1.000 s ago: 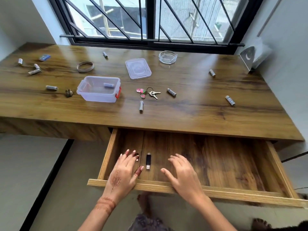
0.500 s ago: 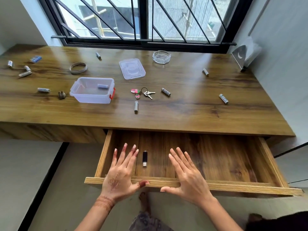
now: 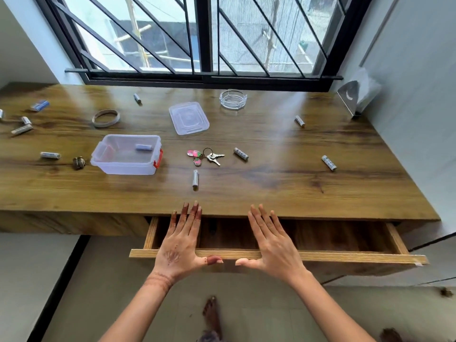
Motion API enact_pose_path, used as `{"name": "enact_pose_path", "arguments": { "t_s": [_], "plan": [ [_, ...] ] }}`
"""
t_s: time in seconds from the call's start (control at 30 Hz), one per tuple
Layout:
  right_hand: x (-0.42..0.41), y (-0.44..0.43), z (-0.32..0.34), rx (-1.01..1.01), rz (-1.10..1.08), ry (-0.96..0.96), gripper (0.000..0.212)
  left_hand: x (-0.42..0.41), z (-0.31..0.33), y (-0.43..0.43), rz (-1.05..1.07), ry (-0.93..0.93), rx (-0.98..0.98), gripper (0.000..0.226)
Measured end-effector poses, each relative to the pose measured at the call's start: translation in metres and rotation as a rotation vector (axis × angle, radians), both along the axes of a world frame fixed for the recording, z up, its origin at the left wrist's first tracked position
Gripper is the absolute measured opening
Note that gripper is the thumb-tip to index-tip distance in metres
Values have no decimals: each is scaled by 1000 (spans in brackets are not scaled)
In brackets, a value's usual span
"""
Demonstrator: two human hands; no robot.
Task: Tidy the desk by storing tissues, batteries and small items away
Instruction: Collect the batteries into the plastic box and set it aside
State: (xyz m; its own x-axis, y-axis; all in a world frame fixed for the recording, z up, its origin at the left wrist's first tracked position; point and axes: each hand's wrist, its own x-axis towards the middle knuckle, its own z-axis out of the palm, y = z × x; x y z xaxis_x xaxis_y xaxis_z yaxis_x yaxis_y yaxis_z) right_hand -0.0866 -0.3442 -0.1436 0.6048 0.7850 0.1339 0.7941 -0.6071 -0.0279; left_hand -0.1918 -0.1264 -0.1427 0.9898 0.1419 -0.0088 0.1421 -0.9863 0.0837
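Head camera puts our left hand [image 3: 181,245] and right hand [image 3: 272,245] flat over the front board of the partly open wooden drawer [image 3: 278,255], fingers spread, thumbs pointing at each other along the board, gripping nothing. Our fingertips reach the front edge of the brown wood-grain bench [image 3: 271,193]. Inside the drawer we see only dark shadow.

Across the bench, a clear plastic storage box with red clips [image 3: 127,154] sits left of centre with one small pale blue item inside it. Its clear plastic lid [image 3: 188,117] lies apart, farther back, and a round glass ashtray [image 3: 233,99] stands beside the lid, near the window. A bunch of silver keys with pink and green tags [image 3: 206,156] lies in the middle, between the box and a white cylindrical battery [image 3: 241,153]. Another battery [image 3: 195,178] lies just in front of the keys, and more lie scattered right [image 3: 329,163] and far left [image 3: 50,155]. A tan bangle-like ring [image 3: 106,118] lies behind the box. A wrapped tissue pack with a crescent mark [image 3: 355,95] leans in the far right corner.

Print on the batteries is too small to read.
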Motion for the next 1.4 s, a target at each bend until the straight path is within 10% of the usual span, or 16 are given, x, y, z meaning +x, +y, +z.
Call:
{"name": "enact_pose_path", "arguments": {
  "t_s": [0.6,1.27,1.4],
  "plan": [
    [36,38,-13,108,-203,-166,70,41,-23,15,-79,-505,184,46],
    [30,43,-4,-3,-217,-32,82,41,-19,8,-22,-502,219,43],
    [27,43,5,16,-235,5,81,39,-9,3,4,-311,140,75]
  ]
}}
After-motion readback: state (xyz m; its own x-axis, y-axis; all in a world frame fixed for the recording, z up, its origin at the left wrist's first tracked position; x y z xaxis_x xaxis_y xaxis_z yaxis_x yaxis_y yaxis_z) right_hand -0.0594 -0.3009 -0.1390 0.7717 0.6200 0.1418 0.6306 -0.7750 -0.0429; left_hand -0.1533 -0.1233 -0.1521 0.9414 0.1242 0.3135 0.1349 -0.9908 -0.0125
